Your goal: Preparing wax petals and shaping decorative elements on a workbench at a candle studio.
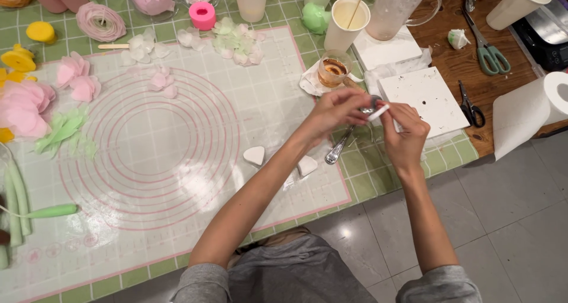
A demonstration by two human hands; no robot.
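Note:
My left hand (334,112) grips a metal spoon (340,149) near its bowl, the handle hanging down towards the mat. My right hand (404,131) pinches a small white stick-like piece (378,112) whose tip meets the spoon's bowl. Both hands hover over the right edge of a white silicone mat (177,161) printed with pink circles. Two white heart-shaped pieces (255,155) (307,164) lie on the mat just below my left forearm.
Pink, white and green petals (236,41) lie scattered on the mat. A small glass (332,70), paper cups (346,22), a white square tile (427,99), scissors (486,48) and a paper towel roll (526,110) stand to the right. A green stem (50,210) lies at left.

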